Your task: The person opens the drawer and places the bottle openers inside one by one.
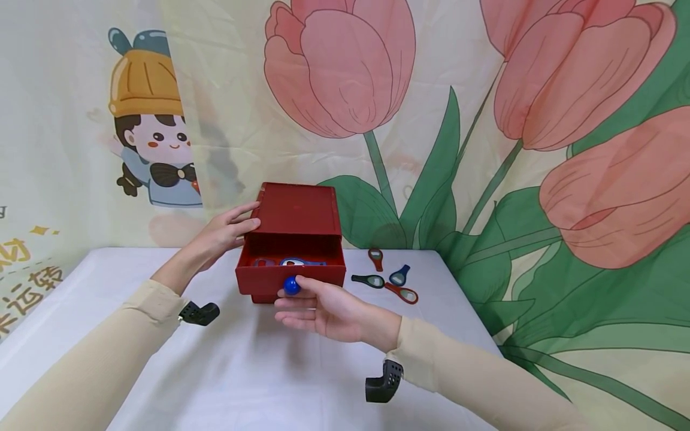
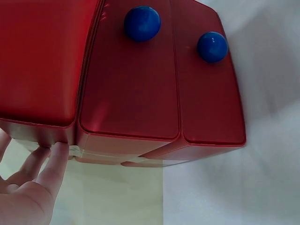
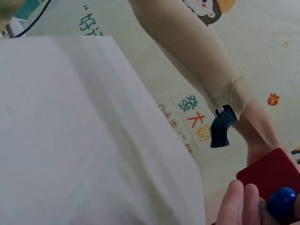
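Note:
A red drawer box (image 1: 299, 209) stands on the table with its upper drawer (image 1: 323, 276) pulled out. Inside lie a blue-rimmed magnifying glass (image 1: 293, 262) and a darker one (image 1: 264, 262). My left hand (image 1: 229, 227) rests against the box's upper left side, its fingertips touching the edge in the left wrist view. With thumb and forefinger, my right hand (image 1: 336, 308) pinches the round blue knob (image 1: 291, 285) on the drawer front; the other fingers extend below it. A second blue knob (image 2: 212, 47) sits on the lower drawer (image 2: 211, 98), which looks pushed in.
To the right of the box lie several small magnifying glasses: a red one (image 1: 401, 293), a dark green one (image 1: 368, 281), a blue one (image 1: 399, 275) and another red one (image 1: 375, 259). A white cloth covers the table (image 1: 242, 383). Behind hangs a tulip-printed curtain (image 1: 232, 120).

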Tool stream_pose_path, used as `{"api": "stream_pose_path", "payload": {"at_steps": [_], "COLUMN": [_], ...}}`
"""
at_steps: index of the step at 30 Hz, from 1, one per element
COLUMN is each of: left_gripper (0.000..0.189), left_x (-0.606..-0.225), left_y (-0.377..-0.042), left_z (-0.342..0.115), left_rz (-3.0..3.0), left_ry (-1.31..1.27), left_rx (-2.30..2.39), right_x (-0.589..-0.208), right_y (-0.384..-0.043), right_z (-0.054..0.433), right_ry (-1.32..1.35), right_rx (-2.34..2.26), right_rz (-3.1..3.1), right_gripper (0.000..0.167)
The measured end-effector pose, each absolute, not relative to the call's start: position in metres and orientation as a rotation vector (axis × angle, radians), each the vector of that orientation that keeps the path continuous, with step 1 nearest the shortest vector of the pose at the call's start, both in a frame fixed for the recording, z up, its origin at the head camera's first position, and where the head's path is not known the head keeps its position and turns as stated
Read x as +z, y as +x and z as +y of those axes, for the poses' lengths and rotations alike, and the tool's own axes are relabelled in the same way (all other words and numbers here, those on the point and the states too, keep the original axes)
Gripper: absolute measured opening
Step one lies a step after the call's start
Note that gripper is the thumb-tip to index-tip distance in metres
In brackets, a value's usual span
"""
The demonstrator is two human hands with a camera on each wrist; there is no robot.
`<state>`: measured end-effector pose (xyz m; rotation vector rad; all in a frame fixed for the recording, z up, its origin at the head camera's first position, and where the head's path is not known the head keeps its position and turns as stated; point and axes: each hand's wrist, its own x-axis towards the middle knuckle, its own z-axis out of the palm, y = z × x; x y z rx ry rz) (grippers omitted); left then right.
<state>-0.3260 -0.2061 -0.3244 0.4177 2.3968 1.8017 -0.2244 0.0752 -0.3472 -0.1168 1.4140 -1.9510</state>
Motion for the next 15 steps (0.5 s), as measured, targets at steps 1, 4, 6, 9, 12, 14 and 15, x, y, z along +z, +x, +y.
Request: {"api": "stream_pose_path", "payload": {"at_steps": [1,4,6,9,12,14,15], "left_gripper": [0.079,0.079,0.079,0.079,0.08,0.081,0.081], "left_x": [-0.324,-0.325,-0.325,-0.326,-0.326,-0.326,-0.326], "left_y": [-0.326,-0.326,-0.326,-0.325,-0.325,-0.325,-0.325], "left_z": [-0.206,-0.207,-0.207,-0.206,-0.205,-0.205,-0.205], "left_rz": [2.394,2.394,2.394,2.396,2.404,2.414,2.414], "left_ry": [0.417,0.416,0.412,0.406,0.399,0.394,0.392], "left_rx": [1.805,1.806,1.809,1.81,1.807,1.8,1.801], "right_x": [-0.347,-0.348,-0.348,-0.349,-0.351,-0.351,-0.352], "right_y": [-0.226,-0.229,-0.231,-0.235,-0.239,-0.242,-0.244], "right_z": [0.075,0.073,0.072,0.072,0.071,0.07,0.07], "right_ry": [-0.121,-0.128,-0.134,-0.141,-0.14,-0.142,-0.141], "right_rx": [-1.951,-1.948,-1.945,-1.945,-1.949,-1.951,-1.952], "right_rz": [1.418,1.423,1.432,1.45,1.465,1.468,1.469], "right_gripper": [0.047,0.047,0.049,0.05,0.051,0.053,0.053]}}
